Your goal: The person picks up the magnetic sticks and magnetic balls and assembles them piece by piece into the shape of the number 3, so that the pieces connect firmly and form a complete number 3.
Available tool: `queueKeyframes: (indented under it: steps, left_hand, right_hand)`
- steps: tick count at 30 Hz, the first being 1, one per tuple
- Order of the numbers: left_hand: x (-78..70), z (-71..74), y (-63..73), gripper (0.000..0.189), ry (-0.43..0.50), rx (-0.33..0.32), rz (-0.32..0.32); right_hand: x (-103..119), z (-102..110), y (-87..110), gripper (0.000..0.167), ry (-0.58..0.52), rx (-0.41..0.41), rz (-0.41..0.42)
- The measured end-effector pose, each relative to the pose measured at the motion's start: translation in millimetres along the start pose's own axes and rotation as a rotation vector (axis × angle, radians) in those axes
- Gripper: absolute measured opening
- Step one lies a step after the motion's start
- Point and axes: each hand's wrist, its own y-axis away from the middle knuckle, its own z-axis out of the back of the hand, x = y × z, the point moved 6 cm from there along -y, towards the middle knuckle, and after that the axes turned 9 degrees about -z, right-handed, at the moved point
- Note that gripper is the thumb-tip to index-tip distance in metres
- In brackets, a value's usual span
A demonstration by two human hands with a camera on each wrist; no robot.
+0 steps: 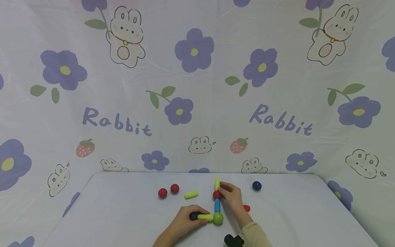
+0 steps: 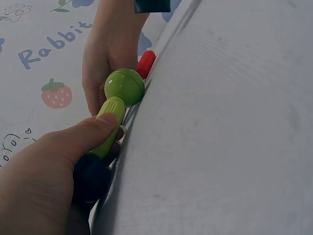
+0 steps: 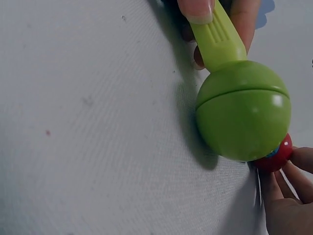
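A joined figure of magnetic-looking balls and sticks lies on the white table. My left hand [image 1: 185, 219] grips its yellow-green stick [image 2: 116, 105], with a dark blue ball [image 1: 193, 215] at the palm end and a green ball [image 3: 243, 111] at the other. From the green ball a blue stick [image 1: 217, 205] leads away to a red ball [image 1: 217, 195]. Another yellow-green stick [image 1: 217, 182] extends beyond that red ball. My right hand [image 1: 234, 198] pinches the red ball, its fingertips also right beside the far stick.
Two loose red balls [image 1: 162, 193] and a yellow-green stick [image 1: 191, 195] lie left of the figure. A dark blue ball [image 1: 256, 186] sits at the back right. A red stick [image 1: 247, 208] shows partly behind my right wrist. Rabbit-print cloth [image 1: 197, 130] hangs behind the table.
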Motion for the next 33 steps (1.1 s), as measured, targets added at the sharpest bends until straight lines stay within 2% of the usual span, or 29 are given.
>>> queueKeyframes:
  steps: [5,15,23,33]
  left_hand:
    - [0.9,0.0,0.4,0.025,0.002,0.001,0.011]
    - [0.5,0.2,0.1,0.025,0.006,0.003,0.010]
    - [0.5,-1.3,0.1,0.026,0.007,0.007,0.013]
    - [0.3,0.0,0.6,0.024,0.007,0.002,0.031]
  right_hand:
    - [-1,-1,0.9,0.030,0.028,0.006,-0.010]
    - [-1,-2,-0.2,0.027,0.065,-0.037,-0.001]
    - [2,-1,5.1,0.030,0.047,-0.031,-0.015]
    - [26,14,15.6,0.033,0.047,-0.039,0.145]
